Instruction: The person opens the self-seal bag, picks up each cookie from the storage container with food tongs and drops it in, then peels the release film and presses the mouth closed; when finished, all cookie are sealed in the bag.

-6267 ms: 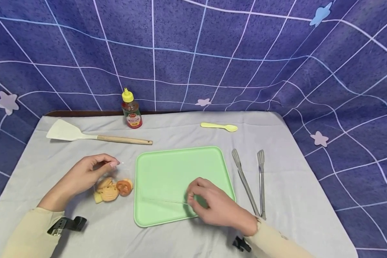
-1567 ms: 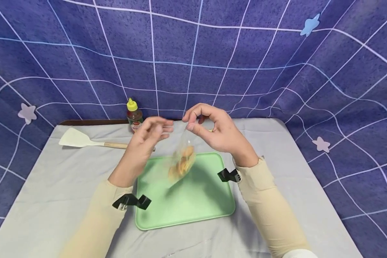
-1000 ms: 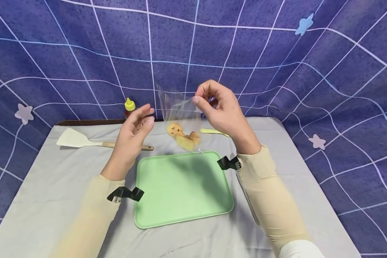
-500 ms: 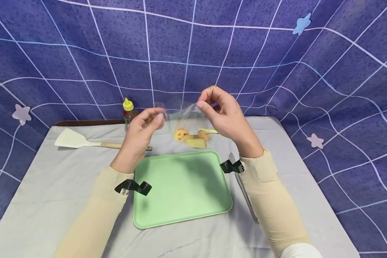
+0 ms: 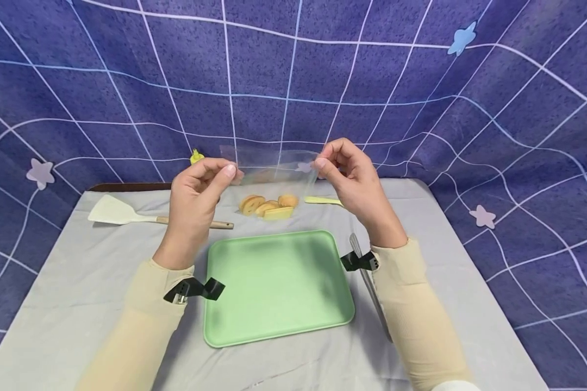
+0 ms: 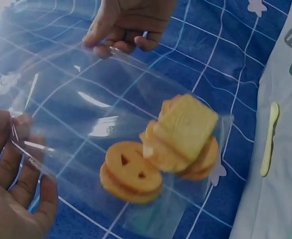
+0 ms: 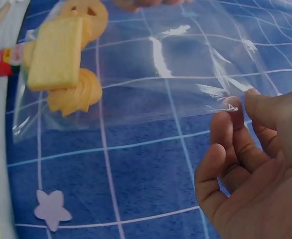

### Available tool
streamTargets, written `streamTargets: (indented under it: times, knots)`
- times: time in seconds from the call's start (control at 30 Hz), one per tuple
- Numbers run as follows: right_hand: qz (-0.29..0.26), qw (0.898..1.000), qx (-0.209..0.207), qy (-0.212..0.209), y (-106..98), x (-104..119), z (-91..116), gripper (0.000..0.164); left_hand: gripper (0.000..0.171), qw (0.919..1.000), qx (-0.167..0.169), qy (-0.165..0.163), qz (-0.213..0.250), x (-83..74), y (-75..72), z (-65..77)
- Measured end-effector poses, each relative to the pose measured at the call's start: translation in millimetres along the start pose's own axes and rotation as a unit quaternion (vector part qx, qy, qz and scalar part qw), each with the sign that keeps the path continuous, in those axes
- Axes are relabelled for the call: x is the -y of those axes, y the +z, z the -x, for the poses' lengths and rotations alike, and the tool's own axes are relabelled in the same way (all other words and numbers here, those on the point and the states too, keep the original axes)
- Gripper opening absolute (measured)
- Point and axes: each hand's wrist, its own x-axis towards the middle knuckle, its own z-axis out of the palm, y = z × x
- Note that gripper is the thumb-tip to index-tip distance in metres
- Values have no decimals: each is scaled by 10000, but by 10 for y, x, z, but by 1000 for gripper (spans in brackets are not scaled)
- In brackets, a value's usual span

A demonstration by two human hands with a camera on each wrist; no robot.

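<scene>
Between my two hands hangs a clear plastic bag (image 5: 276, 172), raised above the far part of the table. My left hand (image 5: 191, 203) pinches its upper left corner. The upper right corner is pinched by my right hand (image 5: 354, 184). Several cookies lie in the bottom of the bag: a round one with cut-out holes (image 6: 131, 169), a yellow square one (image 6: 188, 127) and a ridged one (image 7: 78, 92). In the right wrist view, my thumb and forefinger meet on the film. The bag's mouth looks flat; whether it is sealed I cannot tell.
A green tray (image 5: 279, 293) lies below the bag. Left of it is a white spatula (image 5: 112, 210) with a wooden handle. A yellow-capped bottle (image 5: 197, 156) stands mostly behind my left hand. A yellow spoon (image 5: 323, 200) and metal tongs (image 5: 369, 279) lie right, partly hidden.
The bag of cookies has gone from the table left of the tray up into the air. My right hand held it alone; now my left hand pinches it too, and it is stretched wide.
</scene>
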Motion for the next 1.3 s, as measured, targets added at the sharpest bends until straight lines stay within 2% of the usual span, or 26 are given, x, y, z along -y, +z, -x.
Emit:
streamTargets:
  times: [0.17, 0.23, 0.37, 0.43, 0.53, 0.63, 0.73, 0.87, 0.93, 1.0, 1.1, 1.2, 1.3]
  knots:
    - [-150, 9995, -269, 51, 21, -117, 57, 13, 13, 10000, 24, -95, -10, 28, 7, 48]
    - [-379, 9983, -430, 60, 25, -157, 73, 17, 11, 9998, 48, -155, 68, 49, 1, 66]
    - [-746, 9947, -686, -182, 27, -213, 88, 23, 13, 9996, -12, -213, 174, 69, -9, 90]
    - [-784, 9932, -761, -409, 24, -227, 90, 22, 16, 9998, -60, -197, 77, 62, -5, 98]
    - [-510, 9931, -731, -767, 11, -224, 94, 15, 17, 9998, -133, -73, -105, 30, 14, 110]
    - [5, 9924, -536, -1106, -5, -212, 103, 10, 15, 9993, -243, 161, -227, -37, 50, 123]
    - [600, 9868, -320, -1472, -11, -198, 123, 14, 14, 9977, -358, 464, -339, -111, 90, 130]
    - [1060, 9745, -196, -1967, -10, -183, 146, 24, 20, 9940, -430, 900, -450, -193, 119, 138]
    - [1198, 9687, -183, -2166, -8, -170, 152, 25, 25, 9891, -365, 1178, -803, -226, 120, 145]
    - [1374, 9627, -197, -2322, -9, -141, 157, 25, 28, 9800, -304, 1406, -1376, -263, 120, 158]
    - [1735, 9528, -330, -2470, -10, -88, 164, 23, 27, 9590, -226, 1708, -2251, -324, 128, 171]
    - [2042, 9445, -474, -2529, -8, -57, 172, 21, 24, 9401, -179, 1913, -2817, -373, 135, 180]
    - [2241, 9406, -586, -2481, 0, -94, 178, 13, 17, 9212, -256, 2054, -3293, -372, 137, 181]
